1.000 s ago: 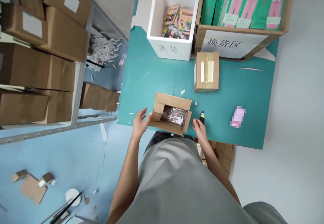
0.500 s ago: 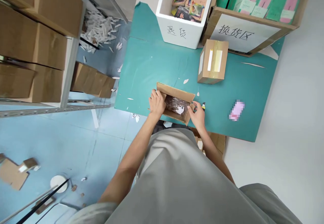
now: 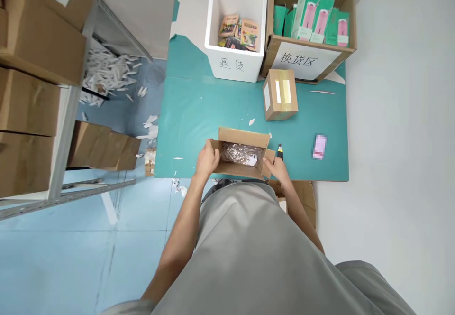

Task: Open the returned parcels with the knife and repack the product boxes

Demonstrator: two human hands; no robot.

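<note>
An open cardboard box (image 3: 243,138) sits at the near edge of the teal table (image 3: 199,111), with a shiny plastic-wrapped item (image 3: 241,154) inside. My left hand (image 3: 207,158) grips the box's left flap, fingers curled over it. My right hand (image 3: 276,167) holds the right flap at the box's near right corner. A small black and yellow utility knife (image 3: 280,151) lies just right of the box.
A taped cardboard box (image 3: 280,94) stands behind. A white foam bin (image 3: 236,63) with small books and a big carton (image 3: 305,61) of green packages sit at the back. A pink item (image 3: 319,146) lies right. Shelves with cartons (image 3: 31,68) stand left.
My hands went from beside the box to gripping its side flaps. The head view has shifted back and risen, showing more of the table.
</note>
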